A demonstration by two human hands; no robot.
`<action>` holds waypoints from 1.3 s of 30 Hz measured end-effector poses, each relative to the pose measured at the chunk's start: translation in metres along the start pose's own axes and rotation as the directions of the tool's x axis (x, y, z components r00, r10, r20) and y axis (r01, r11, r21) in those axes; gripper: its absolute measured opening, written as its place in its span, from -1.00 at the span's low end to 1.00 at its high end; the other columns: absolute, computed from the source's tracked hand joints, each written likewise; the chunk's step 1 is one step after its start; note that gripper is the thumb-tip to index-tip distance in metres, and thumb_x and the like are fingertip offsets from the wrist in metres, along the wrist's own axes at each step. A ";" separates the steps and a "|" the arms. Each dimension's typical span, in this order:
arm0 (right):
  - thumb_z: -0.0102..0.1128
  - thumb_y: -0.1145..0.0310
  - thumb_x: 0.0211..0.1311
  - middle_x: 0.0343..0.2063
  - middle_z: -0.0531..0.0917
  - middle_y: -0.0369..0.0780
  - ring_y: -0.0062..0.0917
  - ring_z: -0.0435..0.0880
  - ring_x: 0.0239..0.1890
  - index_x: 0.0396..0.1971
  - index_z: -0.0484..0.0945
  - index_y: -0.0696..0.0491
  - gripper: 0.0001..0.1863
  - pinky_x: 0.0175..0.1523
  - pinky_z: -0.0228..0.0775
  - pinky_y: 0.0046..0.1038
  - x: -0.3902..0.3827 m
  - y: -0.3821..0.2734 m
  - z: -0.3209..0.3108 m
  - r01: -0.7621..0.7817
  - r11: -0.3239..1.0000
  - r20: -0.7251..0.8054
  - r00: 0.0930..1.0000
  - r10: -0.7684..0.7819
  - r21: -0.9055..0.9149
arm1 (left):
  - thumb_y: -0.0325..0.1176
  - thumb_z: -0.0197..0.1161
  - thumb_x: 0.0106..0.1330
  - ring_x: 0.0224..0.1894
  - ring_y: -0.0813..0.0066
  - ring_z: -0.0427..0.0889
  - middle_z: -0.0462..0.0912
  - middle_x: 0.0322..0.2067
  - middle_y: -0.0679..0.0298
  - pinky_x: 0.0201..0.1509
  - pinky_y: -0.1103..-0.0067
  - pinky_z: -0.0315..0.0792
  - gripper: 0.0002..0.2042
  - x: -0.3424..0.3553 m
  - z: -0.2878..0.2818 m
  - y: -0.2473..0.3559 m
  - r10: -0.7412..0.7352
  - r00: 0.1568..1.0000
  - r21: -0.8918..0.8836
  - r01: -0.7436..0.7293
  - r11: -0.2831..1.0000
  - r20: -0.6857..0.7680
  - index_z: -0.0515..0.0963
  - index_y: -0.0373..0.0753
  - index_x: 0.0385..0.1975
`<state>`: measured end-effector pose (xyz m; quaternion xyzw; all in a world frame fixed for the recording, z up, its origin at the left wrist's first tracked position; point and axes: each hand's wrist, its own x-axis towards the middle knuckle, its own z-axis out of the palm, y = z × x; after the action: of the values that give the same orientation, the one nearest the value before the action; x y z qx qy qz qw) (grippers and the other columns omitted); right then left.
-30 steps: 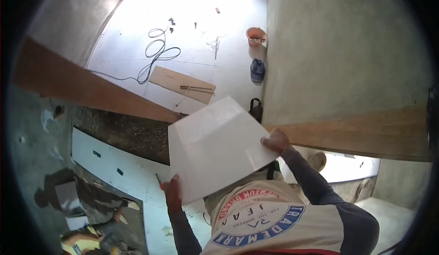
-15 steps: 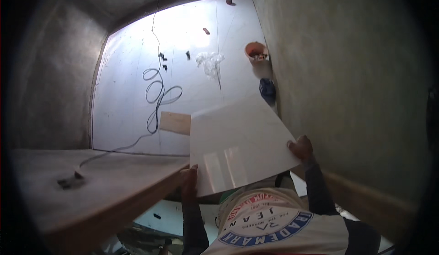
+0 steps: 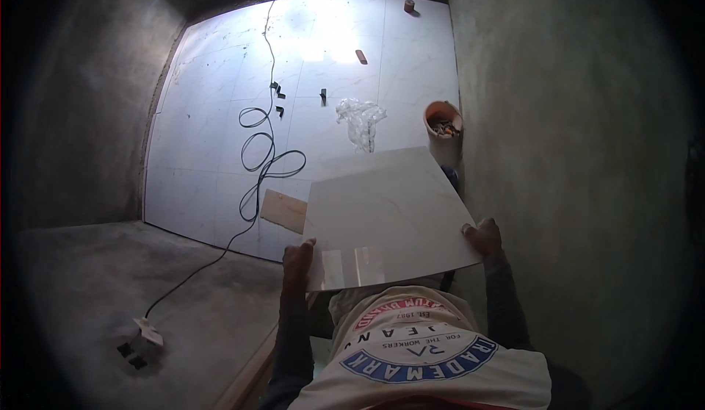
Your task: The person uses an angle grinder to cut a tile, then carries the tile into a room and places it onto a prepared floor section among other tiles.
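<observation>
Tile (image 3: pixel 389 211), white, is held just beyond the shirt (image 3: pixel 422 340), at its twelve o'clock. Around the tile: board (image 3: pixel 284 210) at nine, partly hidden; plastic (image 3: pixel 361 121) near eleven; bucket (image 3: pixel 438 109) at one. Left hand (image 3: pixel 297 261) grips its eight-o'clock edge, right hand (image 3: pixel 484 239) its four-o'clock; thumbs on top, fingers hidden beneath.

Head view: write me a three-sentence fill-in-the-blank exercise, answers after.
Together, the left grip and the right grip hold exactly ____ white tile.
Of the bucket and the clear plastic, the one nearer the right-hand wall is the ____.
In the picture, the dark cable lies to the plastic's ____.
Missing words: one; bucket; left.
</observation>
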<state>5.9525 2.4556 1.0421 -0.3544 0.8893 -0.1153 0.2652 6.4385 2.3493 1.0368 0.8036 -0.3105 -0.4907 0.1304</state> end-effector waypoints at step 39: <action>0.33 -0.01 -0.02 -0.27 0.73 0.29 0.15 0.78 -0.09 -0.28 0.64 0.42 -0.34 0.05 0.64 -0.07 0.686 -0.779 0.055 0.075 0.971 0.296 0.955 -0.005 -0.225 | -0.02 0.34 0.28 -0.48 0.21 0.67 0.70 -0.51 -0.05 -0.31 0.24 0.49 -0.47 0.578 -0.136 0.688 -0.016 0.993 -0.056 0.010 0.998 -0.118 0.61 -0.53 -0.51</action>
<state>6.0094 1.4184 1.0346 -0.4143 0.8401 0.0387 0.3479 6.4892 1.4419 1.0479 0.8294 -0.2834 -0.4513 0.1675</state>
